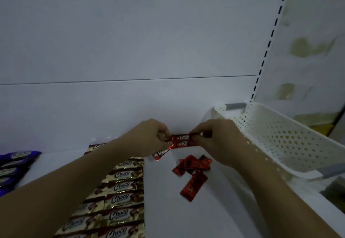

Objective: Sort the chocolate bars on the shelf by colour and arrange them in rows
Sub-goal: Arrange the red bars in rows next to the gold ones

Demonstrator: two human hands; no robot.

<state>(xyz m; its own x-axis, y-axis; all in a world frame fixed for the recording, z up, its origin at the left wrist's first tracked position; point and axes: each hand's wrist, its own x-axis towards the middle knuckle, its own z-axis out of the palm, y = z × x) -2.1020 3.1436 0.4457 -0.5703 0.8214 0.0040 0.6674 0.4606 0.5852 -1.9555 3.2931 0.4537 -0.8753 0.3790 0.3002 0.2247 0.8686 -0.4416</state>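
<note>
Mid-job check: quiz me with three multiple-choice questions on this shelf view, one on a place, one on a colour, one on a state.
1. The white basket stands: A at the far left; B at the right end of the shelf; C on the floor.
2. The held bars, between left hand and right hand, are: A gold; B purple; C red.
3. The gold bars lie: A in rows; B in a heap; C in the basket.
Answers: B, it sits at right; C, wrappers are red; A, they line up side by side.

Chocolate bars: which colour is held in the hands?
The red bars, pinched at their ends by left hand and right hand; gold bars and purple bars lie on the shelf.
</note>
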